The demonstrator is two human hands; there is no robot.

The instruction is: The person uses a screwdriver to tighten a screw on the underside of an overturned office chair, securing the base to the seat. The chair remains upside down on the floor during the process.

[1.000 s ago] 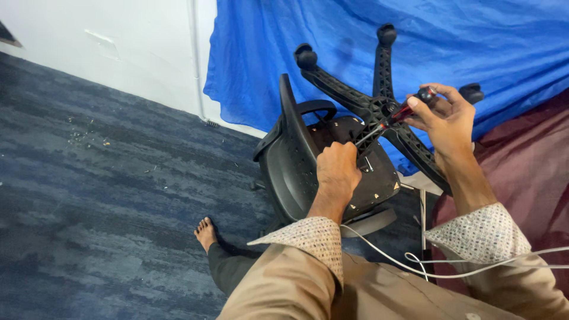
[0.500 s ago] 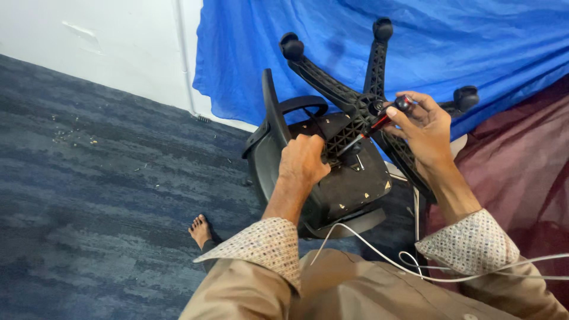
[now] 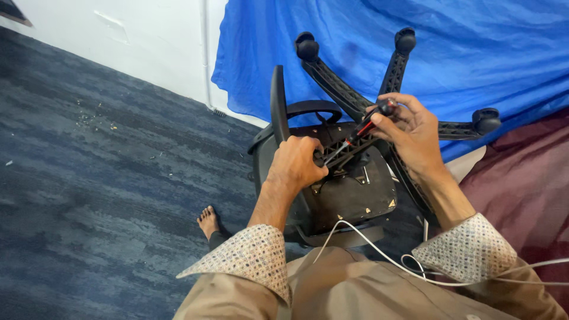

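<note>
1. Your right hand [image 3: 412,127] is closed around the red-and-black screwdriver [image 3: 355,135]
2. Your left hand [image 3: 296,163] grips the underside of the upturned black office chair [image 3: 347,195], lying on the carpet floor [image 3: 89,178]

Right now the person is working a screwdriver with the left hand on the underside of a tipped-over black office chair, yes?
Not quite: the head view shows the screwdriver in the right hand. The left hand grips the underside of the tipped-over black office chair.

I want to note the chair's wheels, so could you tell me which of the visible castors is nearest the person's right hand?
The castor at the top, just above the right hand; the others sit farther off, up left and far right.
</note>
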